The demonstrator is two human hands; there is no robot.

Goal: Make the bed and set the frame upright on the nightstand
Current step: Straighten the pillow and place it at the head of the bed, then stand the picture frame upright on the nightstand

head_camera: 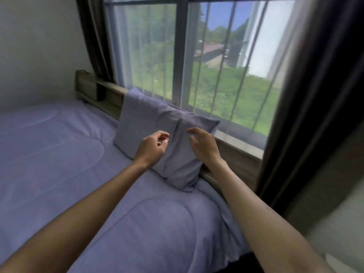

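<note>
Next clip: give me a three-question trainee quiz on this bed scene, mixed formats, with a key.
1. True or false: the pillow leans against the wooden headboard under the window.
2. Multiple choice: what are the left hand and right hand holding? A) a picture frame B) a corner of the comforter C) nothing; both are in front of the pillow with fingers loosely curled, no grip closed on it.
3. Fill in: the comforter and pillow are both pale ____.

Key: 1 true; 2 C; 3 purple (lavender).
</note>
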